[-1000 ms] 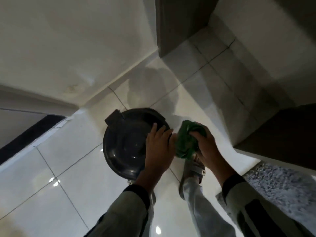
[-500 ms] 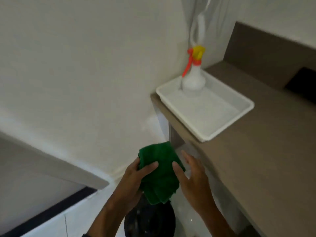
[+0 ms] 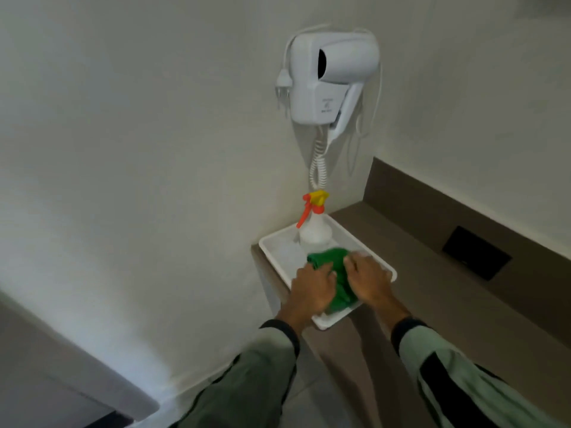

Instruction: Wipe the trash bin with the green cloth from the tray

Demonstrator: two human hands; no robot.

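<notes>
The green cloth (image 3: 335, 273) lies bunched in the white tray (image 3: 276, 253) on the brown counter. My left hand (image 3: 310, 293) rests on the cloth's left side and my right hand (image 3: 367, 278) on its right side, both with fingers curled onto the fabric. The trash bin is out of view.
A white spray bottle (image 3: 315, 231) with an orange and yellow trigger stands at the tray's far end. A white hair dryer (image 3: 332, 78) hangs on the wall above with a coiled cord. The brown counter (image 3: 448, 298) runs to the right, with a dark panel (image 3: 475, 257) in its backsplash.
The view rose from the bin on the floor to the counter. Both hands carried the green cloth up and set it down in the tray.
</notes>
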